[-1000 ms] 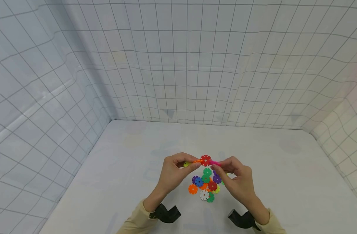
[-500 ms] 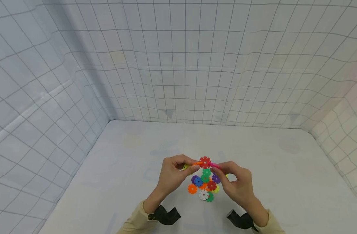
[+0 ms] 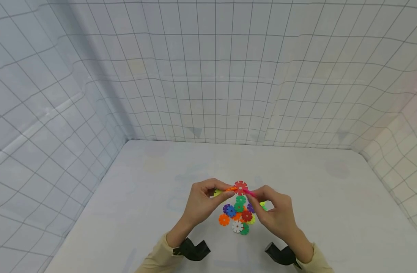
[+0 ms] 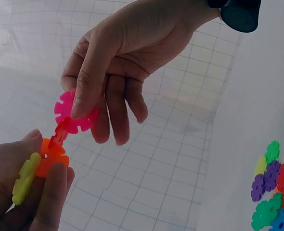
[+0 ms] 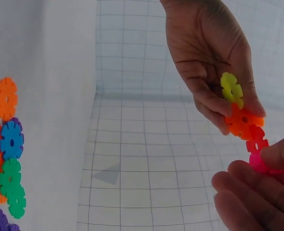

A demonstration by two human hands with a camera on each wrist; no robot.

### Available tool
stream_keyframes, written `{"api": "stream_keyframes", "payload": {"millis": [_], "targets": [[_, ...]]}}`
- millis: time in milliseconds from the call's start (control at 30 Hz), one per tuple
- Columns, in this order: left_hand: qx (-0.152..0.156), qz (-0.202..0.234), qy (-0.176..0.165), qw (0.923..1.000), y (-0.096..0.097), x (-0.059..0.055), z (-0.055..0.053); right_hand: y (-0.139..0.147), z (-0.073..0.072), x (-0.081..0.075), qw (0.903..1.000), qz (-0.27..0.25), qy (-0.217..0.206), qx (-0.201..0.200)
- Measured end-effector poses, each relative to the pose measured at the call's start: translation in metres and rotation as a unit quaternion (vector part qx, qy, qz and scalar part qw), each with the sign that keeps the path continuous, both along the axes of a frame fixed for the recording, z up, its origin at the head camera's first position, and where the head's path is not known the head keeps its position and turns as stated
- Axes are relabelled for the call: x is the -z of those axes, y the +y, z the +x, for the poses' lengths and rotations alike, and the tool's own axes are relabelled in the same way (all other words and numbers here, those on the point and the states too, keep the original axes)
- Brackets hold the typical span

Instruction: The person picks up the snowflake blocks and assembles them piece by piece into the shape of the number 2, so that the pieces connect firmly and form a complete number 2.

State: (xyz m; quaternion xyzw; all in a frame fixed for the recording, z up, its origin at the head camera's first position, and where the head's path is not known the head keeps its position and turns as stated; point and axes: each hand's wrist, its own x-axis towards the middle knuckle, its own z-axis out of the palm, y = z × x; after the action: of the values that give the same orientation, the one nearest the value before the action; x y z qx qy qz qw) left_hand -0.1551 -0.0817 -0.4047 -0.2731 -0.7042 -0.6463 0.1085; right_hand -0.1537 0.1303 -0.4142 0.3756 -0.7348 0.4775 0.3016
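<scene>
Head view: left hand [image 3: 199, 201], yellow disc [image 3: 217, 192] by its palm, pinches the orange disc [image 3: 231, 189] — spare discs [image 3: 247, 216] on the table [image 3: 143, 212] look unadded — then red disc [image 3: 240, 186], pink disc [image 3: 249, 192] pinched by right hand [image 3: 280, 212], so four linked, I'd say.

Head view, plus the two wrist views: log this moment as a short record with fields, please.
Left hand: pinches an orange notched plastic disc
Right hand: pinches a pink notched plastic disc
Between those two: red notched plastic disc, touching both; slotting depth unclear
Joined to orange: yellow notched plastic disc
Loose pile: multicoloured notched plastic discs, some overlapping, on the white tabletop
Backdrop: white wall with dark grid lines
</scene>
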Motion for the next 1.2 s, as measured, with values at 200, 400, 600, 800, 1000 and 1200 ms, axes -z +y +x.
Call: {"api": "stream_keyframes", "payload": {"millis": [200, 400, 600, 800, 1000, 1200], "targets": [[-0.014, 0.001, -0.06, 0.9981, 0.0, -0.007, 0.001, 0.003, 0.001, 0.0, 0.9991, 0.019, -0.033, 0.021], [-0.001, 0.002, -0.074, 0.9973, -0.004, -0.004, -0.002, 0.005, 0.002, -0.001, 0.9975, 0.016, -0.052, 0.045], [-0.004, -0.012, -0.063, 0.9979, -0.006, -0.007, -0.001, 0.005, 0.002, -0.002, 0.997, 0.013, -0.054, 0.054], [-0.019, -0.037, -0.02, 0.9989, -0.003, -0.025, 0.009, 0.002, 0.0, 0.002, 0.9986, 0.016, -0.033, 0.039], [-0.037, -0.039, 0.015, 0.9985, -0.004, -0.02, 0.007, -0.001, -0.001, 0.004, 0.9992, 0.011, -0.035, 0.018], [-0.045, -0.032, -0.001, 0.9985, -0.008, 0.001, -0.006, 0.001, -0.002, 0.002, 0.9961, 0.039, -0.079, 0.011]]}}
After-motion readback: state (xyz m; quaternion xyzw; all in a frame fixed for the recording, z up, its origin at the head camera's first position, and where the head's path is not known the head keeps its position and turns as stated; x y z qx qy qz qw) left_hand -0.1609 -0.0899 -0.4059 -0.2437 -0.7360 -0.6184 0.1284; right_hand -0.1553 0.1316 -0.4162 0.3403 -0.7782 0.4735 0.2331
